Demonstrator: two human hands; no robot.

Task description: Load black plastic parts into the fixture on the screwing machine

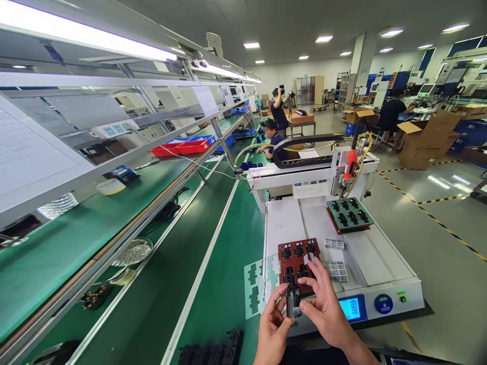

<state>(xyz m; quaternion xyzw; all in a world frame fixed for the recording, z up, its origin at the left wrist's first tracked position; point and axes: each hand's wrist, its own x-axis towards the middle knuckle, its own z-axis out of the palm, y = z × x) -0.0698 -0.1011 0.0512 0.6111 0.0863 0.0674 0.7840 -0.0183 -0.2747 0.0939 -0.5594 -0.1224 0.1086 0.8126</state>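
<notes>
The left hand (272, 327) grasps a black part (292, 301) between thumb and fingers, holding it roughly upright just in front of a red tray (294, 262). The right hand (326, 310) is close on the other side of that part, fingers spread and thumb at its lower edge; whether it grips anything is unclear. A small pale piece (306, 259) shows by its raised fingertips.

The red tray carries several more black pieces and sits on a white machine (283, 220). Left of it lies a pale green cut-out plate (248, 310), and to its right are two small grey compartmented trays, the nearer one (338, 271) just beside the right hand. Farther back, a green-topped fixture (353, 229) with black pieces stands below a red-orange tool (350, 165). On the green counter (228, 253), a dark heap of parts (211, 352) lies left of the hands.
</notes>
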